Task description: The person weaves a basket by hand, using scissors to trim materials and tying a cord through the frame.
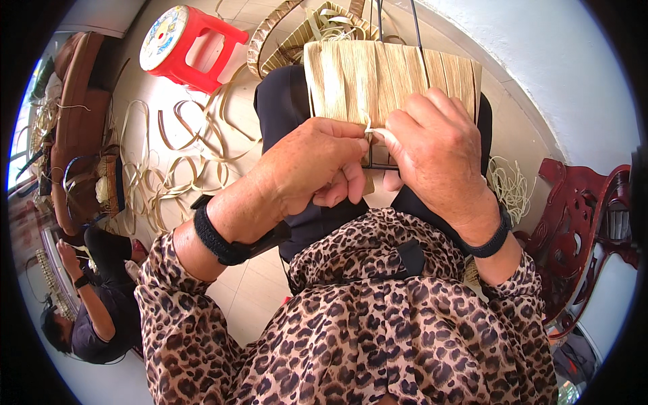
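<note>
The straw-coloured panel (347, 77) lay across the person's knees. At its near edge, the right hand (439, 142) had its grip pinched closed on a pale strip (383, 133); the left hand's (320, 162) grip met there, its exact hold hidden. Beyond the panel sat a basket (273, 34); leftward, curled strips (179, 172) and a red stool (202, 57); rightward, a carved chair (574, 223).

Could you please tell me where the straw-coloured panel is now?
In the head view, the panel is at the upper middle, over the dark trousers, partly behind the right hand, with the red stool farther left.
</note>
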A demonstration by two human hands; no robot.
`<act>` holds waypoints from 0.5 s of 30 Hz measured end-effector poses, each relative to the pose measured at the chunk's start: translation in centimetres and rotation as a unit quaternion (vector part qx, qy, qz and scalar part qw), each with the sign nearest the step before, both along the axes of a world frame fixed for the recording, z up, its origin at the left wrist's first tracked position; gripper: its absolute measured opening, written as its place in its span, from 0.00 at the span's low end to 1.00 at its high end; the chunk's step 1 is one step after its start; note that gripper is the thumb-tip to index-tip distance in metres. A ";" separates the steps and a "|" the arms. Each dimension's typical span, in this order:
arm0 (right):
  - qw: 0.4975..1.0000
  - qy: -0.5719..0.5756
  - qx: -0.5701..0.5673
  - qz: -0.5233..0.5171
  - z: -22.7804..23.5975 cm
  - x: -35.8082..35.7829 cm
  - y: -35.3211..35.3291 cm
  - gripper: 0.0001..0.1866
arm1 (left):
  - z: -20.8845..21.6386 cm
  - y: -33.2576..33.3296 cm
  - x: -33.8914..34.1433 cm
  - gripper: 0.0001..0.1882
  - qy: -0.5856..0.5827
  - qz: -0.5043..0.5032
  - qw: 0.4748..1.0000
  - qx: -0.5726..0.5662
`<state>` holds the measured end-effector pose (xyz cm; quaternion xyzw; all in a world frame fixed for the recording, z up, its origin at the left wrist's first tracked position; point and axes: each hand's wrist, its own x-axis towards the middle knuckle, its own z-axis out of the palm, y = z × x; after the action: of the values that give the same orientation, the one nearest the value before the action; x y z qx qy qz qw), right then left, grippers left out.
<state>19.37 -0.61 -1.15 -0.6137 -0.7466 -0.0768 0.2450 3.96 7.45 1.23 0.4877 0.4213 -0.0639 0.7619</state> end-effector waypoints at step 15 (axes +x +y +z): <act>1.000 0.001 0.011 -0.011 -0.1 -0.1 0.1 0.09 | 0.1 -0.4 -1.5 0.07 0.025 -0.173 0.691 0.702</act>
<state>19.22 -0.52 -1.24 -0.6194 -0.7385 -0.0875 0.2516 2.47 7.10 1.30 0.9428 0.2708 0.1073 0.1622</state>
